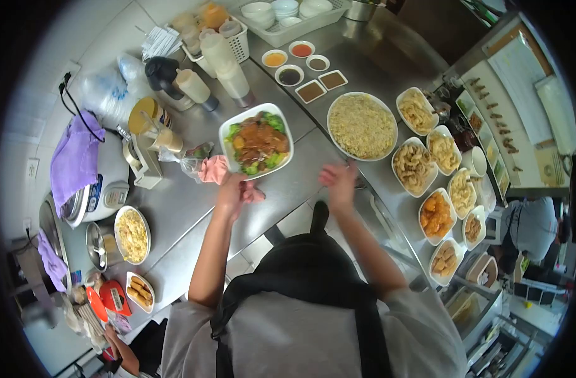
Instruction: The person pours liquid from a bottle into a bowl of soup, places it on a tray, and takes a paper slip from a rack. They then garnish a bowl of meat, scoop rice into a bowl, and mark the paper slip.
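Note:
A square white bowl [287, 123] of sauced meat and broccoli sits on the steel counter in front of me. At its near edge my left hand [233, 191] is closed on a pink cloth [213, 169], which shows on both sides of the fingers. My right hand [338, 179], somewhat blurred, is apart from the bowl over the counter's front edge, fingers loosely bent and nothing visible in them. Beyond it stands a large round plate of fried rice [362, 125].
Bowls of fried food [415, 166] line the right counter. Small sauce dishes [290, 75] and squeeze bottles [227, 68] stand at the back. Left are a plate of rice [132, 234], spring rolls [140, 292] and a rice cooker [108, 195]. Another person [532, 227] is at far right; someone's arm [122, 350] shows lower left.

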Motion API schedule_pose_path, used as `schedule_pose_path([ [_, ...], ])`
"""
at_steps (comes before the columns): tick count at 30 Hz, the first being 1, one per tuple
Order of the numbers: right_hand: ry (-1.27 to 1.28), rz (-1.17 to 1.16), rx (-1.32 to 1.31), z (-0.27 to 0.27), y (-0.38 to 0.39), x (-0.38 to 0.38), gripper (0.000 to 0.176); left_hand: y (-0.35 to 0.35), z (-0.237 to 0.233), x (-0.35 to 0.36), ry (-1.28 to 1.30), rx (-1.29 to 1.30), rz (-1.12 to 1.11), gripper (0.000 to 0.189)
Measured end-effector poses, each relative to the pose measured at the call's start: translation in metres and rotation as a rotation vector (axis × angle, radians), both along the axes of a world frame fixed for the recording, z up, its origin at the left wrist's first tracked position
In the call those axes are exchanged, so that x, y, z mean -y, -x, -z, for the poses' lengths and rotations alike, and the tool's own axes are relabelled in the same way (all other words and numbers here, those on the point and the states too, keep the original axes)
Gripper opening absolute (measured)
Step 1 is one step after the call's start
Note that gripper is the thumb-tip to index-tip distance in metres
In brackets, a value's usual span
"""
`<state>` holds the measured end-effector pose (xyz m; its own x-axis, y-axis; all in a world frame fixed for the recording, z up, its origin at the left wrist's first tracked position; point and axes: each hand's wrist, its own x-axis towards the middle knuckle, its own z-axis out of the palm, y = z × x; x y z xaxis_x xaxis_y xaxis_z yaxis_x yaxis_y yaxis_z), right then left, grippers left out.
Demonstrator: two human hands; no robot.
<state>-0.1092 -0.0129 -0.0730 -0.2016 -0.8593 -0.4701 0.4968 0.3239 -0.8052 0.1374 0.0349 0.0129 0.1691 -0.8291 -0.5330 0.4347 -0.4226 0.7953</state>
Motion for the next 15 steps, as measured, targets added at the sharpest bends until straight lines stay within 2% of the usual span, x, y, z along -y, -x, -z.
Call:
schedule_pose_path([
  [2, -0.002, 0.106, 0.070, -0.017, 0.044, 0.013, 0.070, 0.014, 0.022, 0.012, -0.100, 0.011, 0.015, 0.008],
  [5, -0.027, -0.036, 0.106, -0.022, 0.078, 0.038, 0.060, 0.034, 0.061, 0.033, -0.110, 0.003, -0.048, 0.010],
  [6, -0.005, -0.174, 0.205, -0.013, 0.091, 0.047, 0.058, 0.041, 0.073, 0.039, -0.095, -0.002, -0.081, 0.011],
  [8, -0.007, -0.218, 0.288, -0.002, 0.105, 0.060, 0.056, 0.053, 0.089, 0.051, -0.056, -0.010, -0.133, 0.023],
  [9, -0.011, -0.242, 0.331, 0.001, 0.107, 0.064, 0.055, 0.057, 0.093, 0.055, -0.037, -0.011, -0.160, 0.029],
  [12, -0.015, -0.189, 0.302, -0.003, 0.105, 0.067, 0.058, 0.061, 0.063, 0.061, 0.012, -0.047, -0.047, 0.037],
  [15, -0.027, -0.270, 0.247, -0.008, 0.113, 0.054, 0.065, 0.044, 0.053, 0.043, 0.085, 0.900, 0.025, 0.061],
])
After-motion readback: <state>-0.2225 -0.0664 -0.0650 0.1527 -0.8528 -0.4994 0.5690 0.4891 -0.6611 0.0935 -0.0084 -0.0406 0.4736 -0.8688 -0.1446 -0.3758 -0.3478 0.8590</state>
